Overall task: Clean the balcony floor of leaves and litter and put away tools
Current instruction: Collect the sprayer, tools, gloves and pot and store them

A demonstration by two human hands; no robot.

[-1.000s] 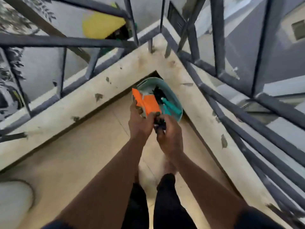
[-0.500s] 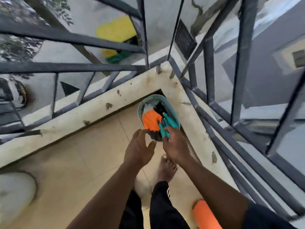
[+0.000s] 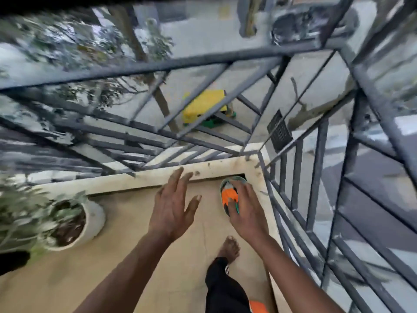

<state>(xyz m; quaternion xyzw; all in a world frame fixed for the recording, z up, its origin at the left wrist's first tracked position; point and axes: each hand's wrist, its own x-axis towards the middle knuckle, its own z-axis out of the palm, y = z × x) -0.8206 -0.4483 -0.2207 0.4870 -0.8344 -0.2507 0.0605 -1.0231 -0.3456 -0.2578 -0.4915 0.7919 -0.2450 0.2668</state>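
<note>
On the balcony floor [image 3: 112, 256], my left grip [image 3: 173, 206] and right grip [image 3: 246, 213] hover wide and empty near the bucket [image 3: 237, 179]; I fear a nudge spills its piled tools [image 3: 229, 195].

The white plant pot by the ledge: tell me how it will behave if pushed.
The pot is filled with soil, so probably heavy and slow to slide on the floor. Its wide, squat body suggests it would resist tipping. The plant spills over one side, which may shift its balance.

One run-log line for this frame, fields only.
left hand: open, empty | right hand: open, over teal bucket | teal bucket: in corner, holds orange tool
</note>
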